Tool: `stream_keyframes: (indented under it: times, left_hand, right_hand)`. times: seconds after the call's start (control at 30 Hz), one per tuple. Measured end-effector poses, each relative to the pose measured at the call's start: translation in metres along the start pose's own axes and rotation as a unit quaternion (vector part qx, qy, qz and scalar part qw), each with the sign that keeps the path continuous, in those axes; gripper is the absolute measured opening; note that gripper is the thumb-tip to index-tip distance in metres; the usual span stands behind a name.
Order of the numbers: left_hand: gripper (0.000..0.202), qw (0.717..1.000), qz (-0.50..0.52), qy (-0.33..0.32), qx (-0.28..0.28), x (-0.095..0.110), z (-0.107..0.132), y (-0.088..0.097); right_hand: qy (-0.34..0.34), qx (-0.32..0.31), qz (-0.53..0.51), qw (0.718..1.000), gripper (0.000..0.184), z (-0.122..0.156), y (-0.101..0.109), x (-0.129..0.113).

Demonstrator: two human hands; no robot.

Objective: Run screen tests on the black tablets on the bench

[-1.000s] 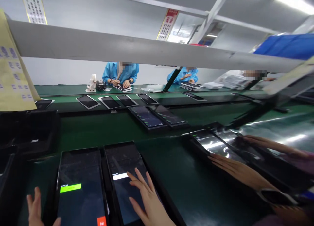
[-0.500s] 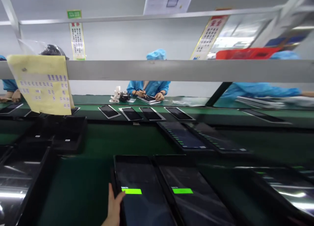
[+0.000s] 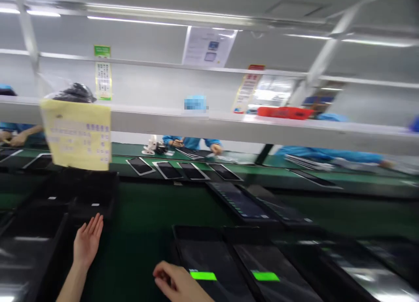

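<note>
My left hand (image 3: pixel 87 241) is raised at the left with its palm turned up and its fingers stretched out. It holds nothing and is nearest to a black tablet with a small white label (image 3: pixel 94 204). My right hand (image 3: pixel 178 282) comes in from the bottom, fingers loosely curled with a gap at the thumb; nothing shows in it. Just behind it lies a dark tablet with a green bar (image 3: pixel 209 254), partly covered by the hand from my viewpoint; contact cannot be told. A second tablet with a green bar (image 3: pixel 271 258) lies to its right.
Two tablets with lit rows (image 3: pixel 242 201) lie farther back. Glossy tablets (image 3: pixel 366 267) stand right, others (image 3: pixel 29 245) left. White-edged panels (image 3: pixel 165 170) line the far ledge. A yellow paper (image 3: pixel 78 136) hangs from the grey shelf beam (image 3: pixel 229 125). Co-workers in blue sit beyond.
My left hand has left the edge of the near tablet and moved left, palm up. My right hand has come into view by that tablet. The view has tilted upward.
</note>
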State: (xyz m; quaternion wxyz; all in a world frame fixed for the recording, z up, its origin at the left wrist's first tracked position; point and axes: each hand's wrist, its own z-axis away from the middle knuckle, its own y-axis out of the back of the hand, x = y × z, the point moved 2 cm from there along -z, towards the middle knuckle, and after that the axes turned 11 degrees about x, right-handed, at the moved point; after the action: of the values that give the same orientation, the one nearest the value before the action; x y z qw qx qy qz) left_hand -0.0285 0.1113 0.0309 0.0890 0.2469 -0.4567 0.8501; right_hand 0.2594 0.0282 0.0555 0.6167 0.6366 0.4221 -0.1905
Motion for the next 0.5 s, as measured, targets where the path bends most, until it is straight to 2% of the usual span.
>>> stream_keyframes:
  times: [0.1, 0.2, 0.27, 0.37, 0.5]
  left_hand:
    - [0.025, 0.998, 0.042, -0.009, 0.055, 0.025, -0.006, 0.021]
    - [0.016, 0.996, 0.06, 0.017, 0.061, 0.032, -0.007, 0.035]
    - [0.01, 0.995, 0.073, 0.035, 0.053, 0.035, -0.005, 0.042]
    - [0.007, 0.994, 0.086, 0.044, 0.048, 0.048, 0.0, 0.054]
    - [0.005, 0.994, 0.091, 0.031, 0.052, 0.077, 0.006, 0.072]
  right_hand:
    - [-0.014, -0.048, 0.01, 0.999, 0.01, -0.071, -0.042, -0.021]
    - [-0.047, -0.029, 0.045, 0.997, 0.017, -0.136, -0.084, -0.027]
    - [-0.081, -0.016, 0.075, 0.994, 0.025, -0.167, -0.107, -0.026]
    - [-0.129, -0.006, 0.121, 0.984, 0.036, -0.193, -0.13, -0.022]
    - [-0.166, -0.003, 0.161, 0.973, 0.029, -0.207, -0.139, -0.015]
